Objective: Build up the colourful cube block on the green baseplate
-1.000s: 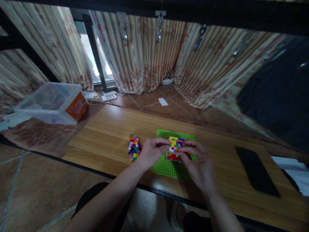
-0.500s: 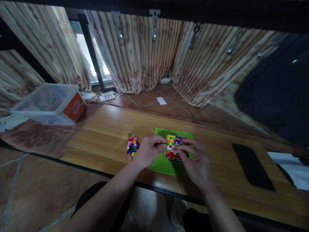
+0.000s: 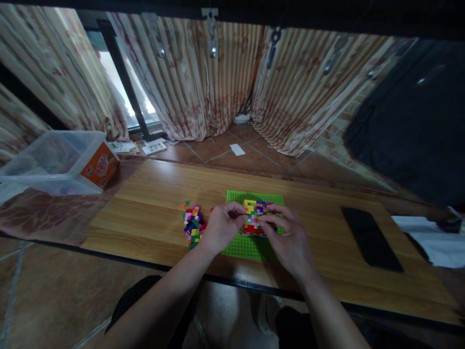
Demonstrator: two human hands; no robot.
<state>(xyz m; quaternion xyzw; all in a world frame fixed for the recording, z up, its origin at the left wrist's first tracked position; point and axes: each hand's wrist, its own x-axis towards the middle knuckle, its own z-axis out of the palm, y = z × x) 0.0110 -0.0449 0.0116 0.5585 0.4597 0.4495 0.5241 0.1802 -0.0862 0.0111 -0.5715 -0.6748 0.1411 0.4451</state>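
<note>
A block built of many-coloured toy bricks [image 3: 250, 206] stands on a green studded baseplate [image 3: 232, 249]. At its left edge my left hand [image 3: 223, 225] is closed in a pinch, thumb against forefinger. The fingertips cover whatever small piece lies between them. My right hand [image 3: 290, 237] grips the right side of the block, its bent fingers on the top and right edge. They hide part of the coloured top. A heap of loose toy bricks [image 3: 194, 220] lies left of my left hand, partly behind it.
The wooden table [image 3: 145, 203] carries a black flat phone-like slab [image 3: 372, 240] at the right. Beyond it lie white papers [image 3: 425, 237]. A clear plastic bin [image 3: 69, 165] with an orange label stands far left. Curtains [image 3: 218, 87] hang behind the table.
The view has shifted, so the table scene sits slightly left and more of the loose heap shows. Both hands stay at the block; a green piece seen earlier at my left fingertips is harder to make out.
</note>
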